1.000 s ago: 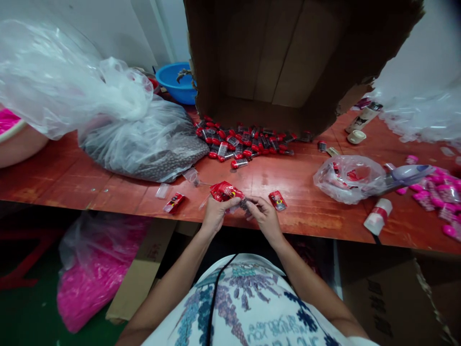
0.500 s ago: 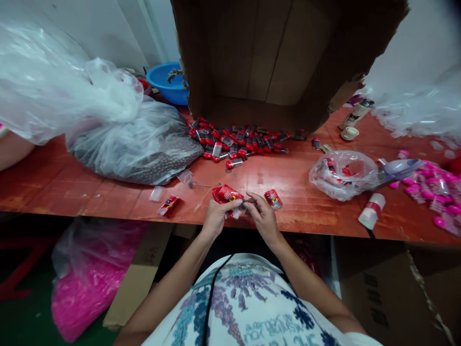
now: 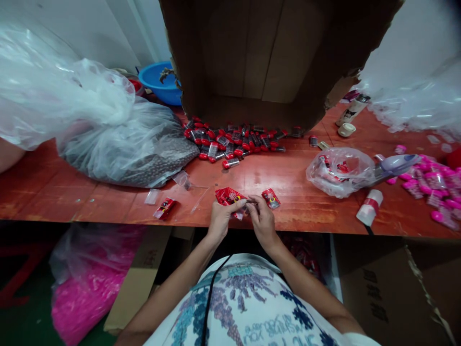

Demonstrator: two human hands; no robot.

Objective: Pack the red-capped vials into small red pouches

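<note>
My left hand (image 3: pixel 221 218) is closed on a red printed wrapper (image 3: pixel 228 195), its thumb pressed across the lower edge. Close against it, my right hand (image 3: pixel 262 221) pinches at the wrapper's right end; a small dark thing shows between the fingertips, too hidden to name. To the right on the table lies a red printed packet (image 3: pixel 271 198). Left of my hands is a small red printed box (image 3: pixel 165 208), beside a clear plastic piece (image 3: pixel 151 196). Beyond my hands, a heap of small red-capped clear containers with dark contents (image 3: pixel 230 163) spreads in front of a cardboard box (image 3: pixel 248 62).
A clear bag of dark beads (image 3: pixel 144 163) sits at left. A blue basin (image 3: pixel 158 81) stands behind it. At right are a plastic bag with red packets (image 3: pixel 324 180), a white roll (image 3: pixel 370 207), a bottle (image 3: pixel 353 110) and pink containers (image 3: pixel 437 182). The red table (image 3: pixel 298 211) ends just before me.
The camera view has shifted slightly, so things on the table appear further left. Both hands stay together at the red wrapper, fingers moving a little at its right end.
</note>
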